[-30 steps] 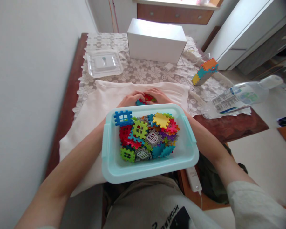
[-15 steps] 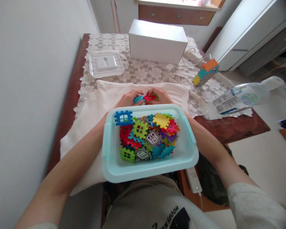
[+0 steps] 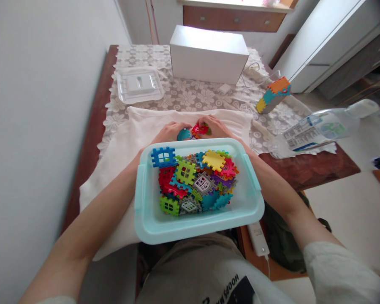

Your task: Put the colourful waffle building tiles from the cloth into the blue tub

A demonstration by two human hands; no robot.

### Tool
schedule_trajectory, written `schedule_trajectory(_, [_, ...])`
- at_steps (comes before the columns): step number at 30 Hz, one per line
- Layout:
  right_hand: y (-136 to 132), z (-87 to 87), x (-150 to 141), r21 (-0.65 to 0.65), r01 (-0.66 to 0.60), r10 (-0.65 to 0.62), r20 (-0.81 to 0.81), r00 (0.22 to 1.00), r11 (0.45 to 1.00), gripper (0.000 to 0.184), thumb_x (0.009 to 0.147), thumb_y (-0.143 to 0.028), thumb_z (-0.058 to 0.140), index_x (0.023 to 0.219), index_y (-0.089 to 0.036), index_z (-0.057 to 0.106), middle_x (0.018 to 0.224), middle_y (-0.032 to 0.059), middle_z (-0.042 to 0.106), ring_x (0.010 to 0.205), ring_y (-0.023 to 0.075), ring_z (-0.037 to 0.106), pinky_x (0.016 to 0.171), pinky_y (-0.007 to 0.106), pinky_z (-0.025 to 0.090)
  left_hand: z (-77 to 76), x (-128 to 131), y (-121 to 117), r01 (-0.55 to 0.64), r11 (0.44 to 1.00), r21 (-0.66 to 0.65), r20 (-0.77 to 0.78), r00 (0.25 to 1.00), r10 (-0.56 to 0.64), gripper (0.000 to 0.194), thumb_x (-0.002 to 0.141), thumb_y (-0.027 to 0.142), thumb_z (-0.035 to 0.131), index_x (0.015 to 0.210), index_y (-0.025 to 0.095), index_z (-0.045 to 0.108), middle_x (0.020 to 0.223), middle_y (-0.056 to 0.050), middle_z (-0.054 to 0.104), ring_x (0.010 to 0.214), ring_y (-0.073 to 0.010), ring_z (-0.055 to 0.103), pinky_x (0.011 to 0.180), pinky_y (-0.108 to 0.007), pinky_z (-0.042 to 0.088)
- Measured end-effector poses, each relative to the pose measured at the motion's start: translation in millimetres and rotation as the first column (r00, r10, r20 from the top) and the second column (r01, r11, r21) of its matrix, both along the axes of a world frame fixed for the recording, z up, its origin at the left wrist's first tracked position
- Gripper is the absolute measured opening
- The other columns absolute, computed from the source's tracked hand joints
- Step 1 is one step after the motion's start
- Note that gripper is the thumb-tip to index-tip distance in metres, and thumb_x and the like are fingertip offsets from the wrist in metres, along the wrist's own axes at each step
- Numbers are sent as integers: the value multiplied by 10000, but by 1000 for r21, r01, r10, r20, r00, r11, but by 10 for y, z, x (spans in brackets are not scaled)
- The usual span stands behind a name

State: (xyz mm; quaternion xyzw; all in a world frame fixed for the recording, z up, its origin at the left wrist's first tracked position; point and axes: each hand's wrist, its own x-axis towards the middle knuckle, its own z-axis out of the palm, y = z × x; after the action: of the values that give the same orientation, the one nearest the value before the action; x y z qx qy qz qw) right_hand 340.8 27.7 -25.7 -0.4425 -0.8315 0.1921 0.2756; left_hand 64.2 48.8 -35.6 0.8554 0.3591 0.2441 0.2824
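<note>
Beyond the far rim of a pale turquoise tub, both hands work close together over a white cloth. My left hand is closed on a blue building tile. Opposite it, my right hand pinches a red building tile, with bits of green and orange beside it. The tub's rim hides the lower part of what they hold, so I cannot tell whether the tiles are joined. Inside the tub lie interlocking tiles, among them a yellow tile and a blue window tile.
A white box stands at the back of the table, with a clear plastic lid to its left. On the right are a built tile block and a clear plastic bottle. The white cloth lies under the hands.
The fingers of my left hand have drawn back a little, showing more of the blue tile. My right hand has shifted slightly around the red tile. The tub stays in place.
</note>
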Motion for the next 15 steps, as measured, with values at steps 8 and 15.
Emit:
schedule_trajectory(8, [53, -113, -73, 11, 159, -158, -82, 984, 987, 160, 885, -414, 728, 979, -298, 669, 1033, 118, 808, 952, 333, 723, 910, 532, 574, 53, -23, -53, 27, 999, -42, 13, 1000, -26, 726, 913, 405, 771, 1585, 204, 583, 1505, -138, 762, 1274, -264, 701, 1119, -423, 540])
schedule_trajectory(15, [13, -10, -54, -22, -10, 9, -52, 999, 1000, 183, 901, -489, 744, 945, -333, 660, 1130, 129, 810, 1001, 341, 687, 934, 541, 546, 78, 0, -37, 34, 999, -36, -2, 999, -34, 560, 895, 370, 786, 1421, 213, 677, 1433, -97, 802, 1400, -334, 644, 1252, -497, 440])
